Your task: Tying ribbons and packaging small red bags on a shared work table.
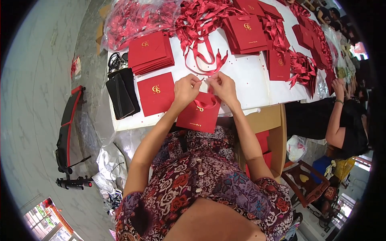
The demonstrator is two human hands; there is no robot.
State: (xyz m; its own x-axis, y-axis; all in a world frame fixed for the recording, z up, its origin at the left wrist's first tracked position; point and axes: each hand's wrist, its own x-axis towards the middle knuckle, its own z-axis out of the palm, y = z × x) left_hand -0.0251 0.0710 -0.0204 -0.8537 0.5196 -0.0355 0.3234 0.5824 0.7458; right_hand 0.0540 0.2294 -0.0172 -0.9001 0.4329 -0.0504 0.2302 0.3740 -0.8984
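A flat red paper bag with a gold emblem lies at the near edge of the white table, overhanging it toward my lap. A red ribbon loops across the bag's top. My left hand and my right hand are side by side just above the bag's top edge, each pinching a piece of the ribbon. Another flat red bag lies left of my left hand.
Stacks of red bags and a heap of red ribbons cover the table's far part. A black pouch lies at the left edge. A cardboard box stands at my right. Another person sits further right.
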